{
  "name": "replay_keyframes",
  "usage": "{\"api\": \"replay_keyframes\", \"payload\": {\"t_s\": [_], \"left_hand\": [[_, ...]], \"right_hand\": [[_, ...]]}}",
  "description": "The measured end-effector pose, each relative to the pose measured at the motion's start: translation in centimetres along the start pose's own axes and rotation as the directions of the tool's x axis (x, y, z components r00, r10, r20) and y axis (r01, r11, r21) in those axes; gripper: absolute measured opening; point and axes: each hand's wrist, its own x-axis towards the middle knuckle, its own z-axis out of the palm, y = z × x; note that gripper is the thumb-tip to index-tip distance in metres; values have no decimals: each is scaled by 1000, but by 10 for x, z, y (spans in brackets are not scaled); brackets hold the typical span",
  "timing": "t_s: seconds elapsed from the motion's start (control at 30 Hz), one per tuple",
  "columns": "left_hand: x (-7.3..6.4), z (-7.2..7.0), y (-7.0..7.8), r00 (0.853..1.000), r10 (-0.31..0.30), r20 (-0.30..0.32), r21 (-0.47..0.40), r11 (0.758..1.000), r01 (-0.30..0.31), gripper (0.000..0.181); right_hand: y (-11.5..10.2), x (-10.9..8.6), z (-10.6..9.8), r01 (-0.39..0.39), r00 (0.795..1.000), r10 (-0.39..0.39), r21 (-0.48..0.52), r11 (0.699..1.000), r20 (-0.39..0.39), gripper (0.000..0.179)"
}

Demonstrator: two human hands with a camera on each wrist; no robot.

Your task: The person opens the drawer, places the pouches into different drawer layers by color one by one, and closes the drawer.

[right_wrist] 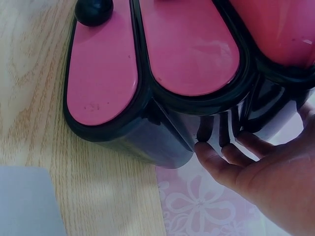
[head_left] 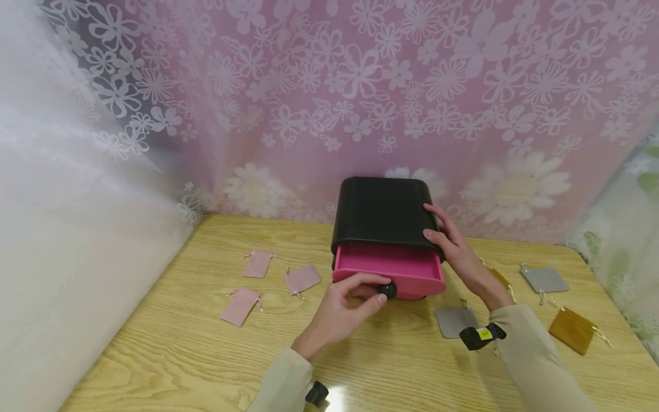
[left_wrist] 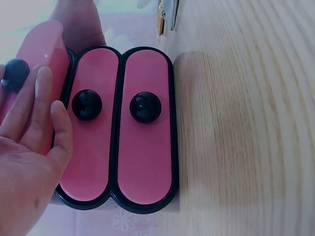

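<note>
A black drawer unit (head_left: 386, 209) with three pink drawers, each with a round black knob, stands toward the back of the table. Its top drawer (head_left: 388, 260) is pulled partway out, its pink inner floor showing. My left hand (head_left: 342, 309) pinches that drawer's black knob (head_left: 387, 290) between thumb and fingers. The two lower drawers are closed, as the left wrist view shows, the middle drawer (left_wrist: 91, 157) beside the bottom drawer (left_wrist: 145, 167). My right hand (head_left: 458, 252) rests against the unit's right side, fingertips touching the black wall (right_wrist: 216, 130).
Pink drawstring pouches (head_left: 257, 264) lie on the table left of the unit. To the right are grey pouches (head_left: 548, 279) and brown pouches (head_left: 574, 331), one partly behind my right wrist. A flowered curtain (head_left: 360, 114) hangs behind the wooden table (head_left: 180, 343).
</note>
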Motion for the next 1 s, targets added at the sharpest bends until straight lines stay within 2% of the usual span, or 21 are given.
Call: {"api": "replay_keyframes", "payload": {"t_s": [0.17,0.47,0.7,1.0], "left_hand": [[-3,-1,1,1000,-6,11,4,1000,6,26],[-9,-1,2,999,22,29,15,1000,-22,26],[-14,-1,1,999,15,32,19,1000,-15,25],[-16,0,-3,999,-1,39,27,1000,0,25]], "right_hand": [[0,0,0,-7,1000,7,-1,1000,3,62],[-3,0,0,-21,999,21,13,1000,29,62],[-4,1,0,-13,999,11,40,999,53,61],[-3,1,0,-12,999,10,39,999,47,61]]}}
